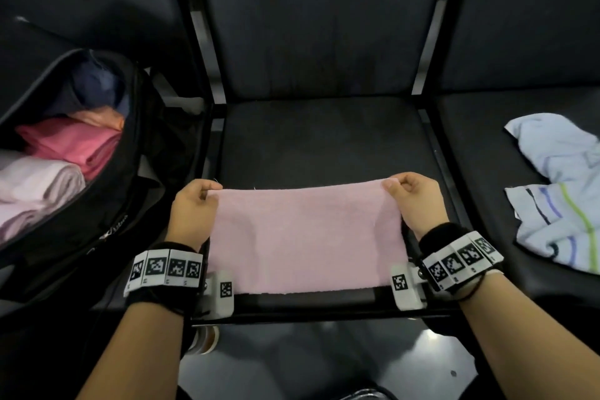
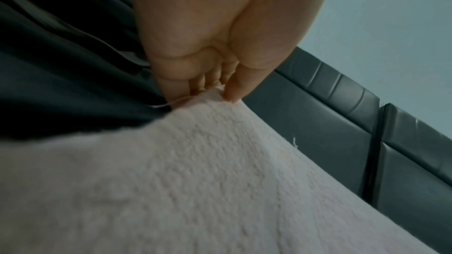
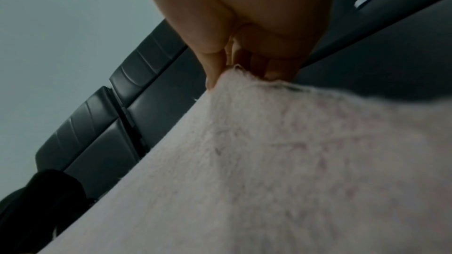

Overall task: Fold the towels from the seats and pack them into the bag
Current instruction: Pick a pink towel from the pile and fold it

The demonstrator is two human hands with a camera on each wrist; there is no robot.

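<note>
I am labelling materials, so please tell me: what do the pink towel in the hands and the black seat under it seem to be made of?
The pale pink rectangular towel looks like soft terry cloth, matt: the wrist views show a looped, fuzzy pile and loose threads. The black padded seat looks like leather or vinyl, probably synthetic: smooth with a dull sheen and creases.
</note>
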